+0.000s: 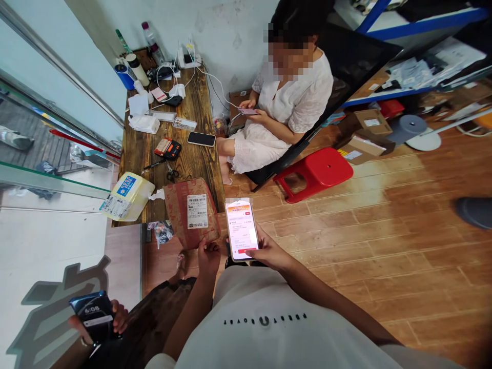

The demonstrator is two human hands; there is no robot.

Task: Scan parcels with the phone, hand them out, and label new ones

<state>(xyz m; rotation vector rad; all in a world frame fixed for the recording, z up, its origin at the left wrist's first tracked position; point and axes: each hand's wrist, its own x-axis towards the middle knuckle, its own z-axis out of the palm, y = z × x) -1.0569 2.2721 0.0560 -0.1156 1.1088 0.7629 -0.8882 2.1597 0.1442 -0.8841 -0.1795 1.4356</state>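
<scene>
My right hand is closed round the lower edge of a smartphone, its lit screen upright and facing me, thumb resting on the glass. My left hand pinches the near bottom corner of a reddish-brown parcel with a white shipping label. The parcel overhangs the near end of a dark wooden table. Both hands are close together in front of my white shirt.
The table holds a yellow padded mailer, scissors, a black phone, a small label printer, chargers and bottles. A seated person in white holds a phone. A red stool stands beside. Another person's hand holds a phone at bottom left.
</scene>
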